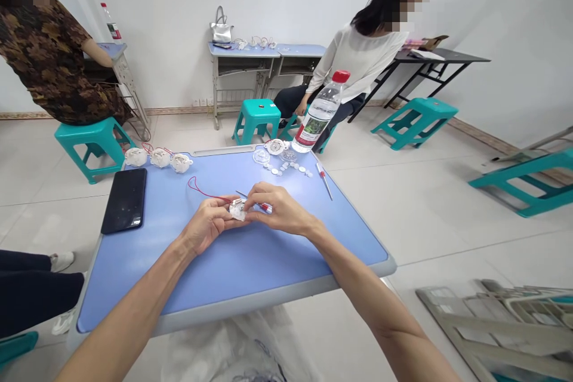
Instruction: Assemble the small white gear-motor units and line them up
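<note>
White round piece [237,209], red cord attached, above bench [188,274]; left hand [210,222] grips it, right hand [275,208] pinches its top.

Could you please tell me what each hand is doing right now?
Left hand: closed, gripping the small white part.
Right hand: fingertips on that part; whether it grips anything cannot be told.

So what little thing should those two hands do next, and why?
Probably a gentle press with the right hand, while the left hand steadies the small white part. The left fingers support it and the right fingertips are right at its face. Whether anything inside is loose is too small to tell.
</note>
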A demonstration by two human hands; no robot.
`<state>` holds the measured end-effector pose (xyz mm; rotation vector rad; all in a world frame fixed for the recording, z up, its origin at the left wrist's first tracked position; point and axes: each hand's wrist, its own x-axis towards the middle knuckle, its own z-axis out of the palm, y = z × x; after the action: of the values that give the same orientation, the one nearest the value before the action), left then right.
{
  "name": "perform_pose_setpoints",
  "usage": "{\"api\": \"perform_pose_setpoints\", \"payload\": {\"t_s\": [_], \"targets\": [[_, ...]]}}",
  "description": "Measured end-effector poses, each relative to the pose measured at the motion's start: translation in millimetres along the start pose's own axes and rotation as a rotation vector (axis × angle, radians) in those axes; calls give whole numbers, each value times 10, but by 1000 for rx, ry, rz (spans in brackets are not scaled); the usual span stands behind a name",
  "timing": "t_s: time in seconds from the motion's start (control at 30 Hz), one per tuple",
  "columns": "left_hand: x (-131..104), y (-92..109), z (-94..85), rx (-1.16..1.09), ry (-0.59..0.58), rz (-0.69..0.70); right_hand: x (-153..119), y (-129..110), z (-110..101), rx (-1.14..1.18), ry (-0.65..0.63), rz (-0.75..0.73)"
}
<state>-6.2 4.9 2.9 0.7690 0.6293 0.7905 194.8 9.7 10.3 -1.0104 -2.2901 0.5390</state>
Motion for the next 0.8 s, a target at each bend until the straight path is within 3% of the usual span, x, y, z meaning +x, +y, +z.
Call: {"api": "perform_pose_setpoints", "payload": {"t_s": [0.27,0.43,0.63,0.73,0.8], "targets": [[10,-2,10,8,-7,27,22,6,-38,67,26,-17],[8,-6,8,-6,-8,29,46,65,-59,121,145,35],[-3,3,2,-10,39,-8,87,421,-295,-14,388,321],[-8,2,-6,-8,35,-9,108,639,-409,-304,368,487],[-10,1,-10,-7,34,-7,123,737,-404,-361,354,533]]}}
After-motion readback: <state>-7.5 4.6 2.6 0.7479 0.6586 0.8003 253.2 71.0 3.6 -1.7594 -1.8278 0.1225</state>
